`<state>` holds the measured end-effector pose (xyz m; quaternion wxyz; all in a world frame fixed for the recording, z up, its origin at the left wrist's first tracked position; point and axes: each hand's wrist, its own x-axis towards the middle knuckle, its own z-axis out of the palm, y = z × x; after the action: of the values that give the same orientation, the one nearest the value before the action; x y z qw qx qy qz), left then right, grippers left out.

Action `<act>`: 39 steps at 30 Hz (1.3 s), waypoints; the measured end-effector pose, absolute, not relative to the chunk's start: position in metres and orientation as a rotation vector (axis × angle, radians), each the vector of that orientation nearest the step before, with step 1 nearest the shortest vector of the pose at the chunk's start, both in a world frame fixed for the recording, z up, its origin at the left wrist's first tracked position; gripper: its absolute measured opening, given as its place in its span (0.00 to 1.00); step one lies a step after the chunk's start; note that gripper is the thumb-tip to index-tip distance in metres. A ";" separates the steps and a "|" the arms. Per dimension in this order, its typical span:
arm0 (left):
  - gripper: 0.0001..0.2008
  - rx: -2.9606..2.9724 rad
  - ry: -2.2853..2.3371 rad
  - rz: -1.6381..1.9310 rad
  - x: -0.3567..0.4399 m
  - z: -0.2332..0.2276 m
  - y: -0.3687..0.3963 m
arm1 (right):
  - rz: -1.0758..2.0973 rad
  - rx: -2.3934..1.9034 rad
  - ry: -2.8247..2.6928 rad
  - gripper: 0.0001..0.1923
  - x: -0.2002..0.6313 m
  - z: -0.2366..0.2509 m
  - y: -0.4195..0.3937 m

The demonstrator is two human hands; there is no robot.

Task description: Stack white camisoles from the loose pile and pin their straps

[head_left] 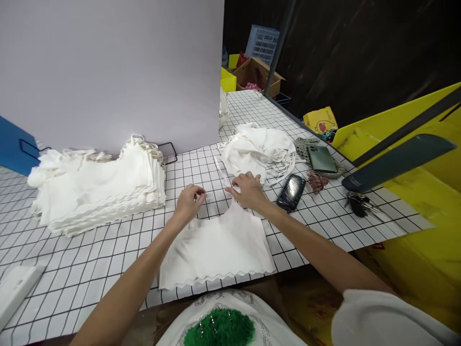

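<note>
A white sleeveless top (219, 247) with a wavy hem lies flat at the table's front edge, hem towards me. My left hand (189, 204) is above its upper left corner, fingers curled in towards the thumb. Whatever those fingertips hold, if anything, I cannot make out. My right hand (248, 191) rests over the top's upper right strap area, thumb and fingers apart, and hides part of it. Just beyond the right hand is a loose heap of white garments (259, 149) with thin straps. To the left sits a neat stack of similar white tops (97, 187).
On the right are a black wrapped packet (291, 192), a green phone (322, 159), a brown scrunchie-like item (317, 182) and keys (358, 204). A dark green blade-like piece (396, 163) juts over the right edge. A pale panel (115, 72) stands behind; a white device (19, 288) lies left.
</note>
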<state>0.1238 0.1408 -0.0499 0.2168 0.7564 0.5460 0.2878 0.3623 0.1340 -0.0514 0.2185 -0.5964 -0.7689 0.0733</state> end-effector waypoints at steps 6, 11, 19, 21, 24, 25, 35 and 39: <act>0.26 2.232 1.116 0.735 0.167 -0.036 0.167 | 0.189 -1.647 -2.192 0.08 0.342 -0.058 0.159; 0.14 2.431 0.952 0.483 0.173 -0.026 0.189 | -0.059 -1.299 -2.298 0.11 0.351 -0.053 0.136; 0.24 1.425 0.856 0.369 0.149 -0.017 0.161 | -0.091 -1.100 -2.150 0.12 0.359 -0.047 0.127; 0.26 1.108 0.778 0.360 0.150 -0.019 0.155 | -0.037 -1.036 -2.137 0.12 0.356 -0.049 0.124; 0.20 0.935 0.817 0.438 0.156 -0.025 0.146 | 0.021 -0.995 -2.070 0.12 0.356 -0.052 0.121; 0.18 0.927 0.850 0.450 0.156 -0.026 0.142 | 0.035 -0.994 -2.037 0.12 0.357 -0.054 0.120; 0.17 1.018 1.045 0.466 0.112 -0.004 0.087 | 0.248 -1.141 -1.827 0.06 0.380 -0.067 0.127; 0.18 0.960 1.048 0.491 0.106 -0.001 0.079 | 0.233 -1.180 -1.874 0.07 0.388 -0.070 0.130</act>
<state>0.1056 0.0789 -0.0008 0.7304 0.4359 0.4761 0.2230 0.3879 0.1299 -0.0702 0.4416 -0.4756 -0.7549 0.0940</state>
